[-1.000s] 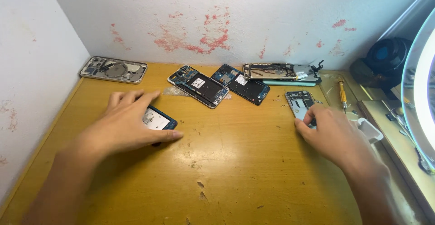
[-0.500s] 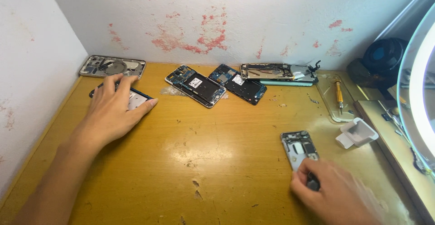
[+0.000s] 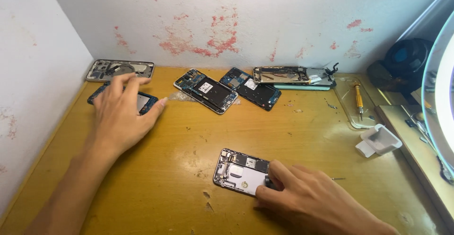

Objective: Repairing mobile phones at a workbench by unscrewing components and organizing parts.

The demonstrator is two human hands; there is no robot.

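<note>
My left hand (image 3: 122, 116) lies flat, fingers spread, on an opened dark phone (image 3: 144, 101) at the far left of the wooden table (image 3: 165, 187), pressing it down. My right hand (image 3: 309, 199) rests near the table's front, its fingers on the right end of an opened silver phone (image 3: 239, 171) whose circuit board and battery face up. The phone lies flat, turned crosswise before me.
Along the wall lie several more opened phones: a silver frame (image 3: 120, 69), two dark ones (image 3: 205, 91) (image 3: 250, 88), and a long one (image 3: 288, 75). A yellow screwdriver (image 3: 359, 96) lies on a clear tray, a white holder (image 3: 378, 140) at right, a ring lamp (image 3: 440, 98) beyond.
My left hand slid the dark phone away toward the far left corner. My right hand pulled the silver phone from the right side to the table's front centre and turned it crosswise.
</note>
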